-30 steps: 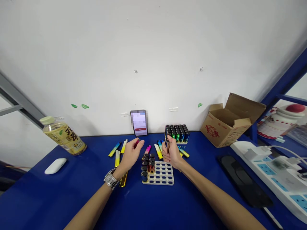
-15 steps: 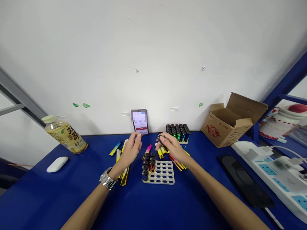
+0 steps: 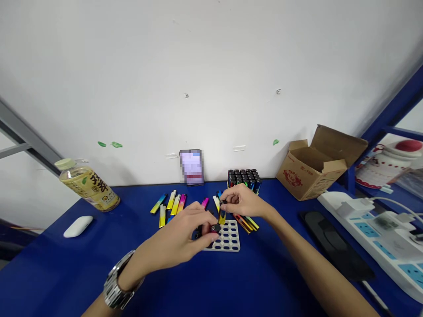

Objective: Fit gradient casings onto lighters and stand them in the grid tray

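Note:
My left hand (image 3: pixel 191 231) is closed over the left side of a white perforated tray (image 3: pixel 235 247), pinching a black-topped lighter (image 3: pixel 215 228) between thumb and fingers. Most of that lighter's body is hidden. Just behind it, my right hand (image 3: pixel 243 200) grips another lighter (image 3: pixel 222 216), dark at the top and gold lower down, held upright over the tray's back edge. Several black-topped lighters (image 3: pixel 198 232) stand in the tray's left holes, largely covered by my left hand. Loose shiny coloured pieces (image 3: pixel 176 204) lie to the left, and more striped pieces (image 3: pixel 246 223) lie on the right.
A full rack of lighters (image 3: pixel 244 179) stands by the wall. Behind the tray, a phone (image 3: pixel 192 167) leans upright. An open carton (image 3: pixel 304 171), a black phone (image 3: pixel 335 244) and a power strip (image 3: pixel 373 237) occupy the right. At left are a bottle (image 3: pixel 90 187) and a white case (image 3: pixel 78 226).
My left hand has come right and nearer, over the tray, with a lighter now showing in it. My right hand has lowered slightly towards the tray's back edge, its lighter now upright.

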A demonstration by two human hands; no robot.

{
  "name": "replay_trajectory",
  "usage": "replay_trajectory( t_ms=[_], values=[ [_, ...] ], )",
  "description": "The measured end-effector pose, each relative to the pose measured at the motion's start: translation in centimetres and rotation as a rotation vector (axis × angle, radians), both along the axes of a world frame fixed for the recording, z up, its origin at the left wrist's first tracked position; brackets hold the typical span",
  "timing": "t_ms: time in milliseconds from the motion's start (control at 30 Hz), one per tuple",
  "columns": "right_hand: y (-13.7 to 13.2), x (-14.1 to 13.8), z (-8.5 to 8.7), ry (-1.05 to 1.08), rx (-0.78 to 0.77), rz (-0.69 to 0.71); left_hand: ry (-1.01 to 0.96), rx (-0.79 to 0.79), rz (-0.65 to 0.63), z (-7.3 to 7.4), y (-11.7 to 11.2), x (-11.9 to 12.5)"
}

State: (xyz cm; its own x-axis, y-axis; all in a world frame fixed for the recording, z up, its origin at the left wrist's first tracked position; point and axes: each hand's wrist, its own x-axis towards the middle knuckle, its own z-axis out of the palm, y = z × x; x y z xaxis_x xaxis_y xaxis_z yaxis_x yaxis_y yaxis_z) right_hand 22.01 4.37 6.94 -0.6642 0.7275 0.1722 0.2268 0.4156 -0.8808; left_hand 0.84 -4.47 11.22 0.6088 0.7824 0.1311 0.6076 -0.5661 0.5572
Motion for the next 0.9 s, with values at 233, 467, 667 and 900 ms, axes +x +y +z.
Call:
replay_trajectory(
  t_ms=[233,467,667,900],
  values=[
    [-1.6,1.8,3.7,-0.211,-0.121,0.243,0.143,0.152,-0.002,-1.9,0.3,0.5],
    [-4.6,-0.9,4.1,-0.353,0.245,0.306,0.255,0.227,-0.001,-1.5,0.5,0.2],
    [-6.0,-1.8,2.9,-0.433,0.425,0.179,0.259,0.246,-0.022,-1.5,0.7,0.1],
    [-6.9,-1.6,2.3,-0.492,0.428,0.165,0.188,0.192,-0.029,-1.7,0.6,0.0]
  ],
)
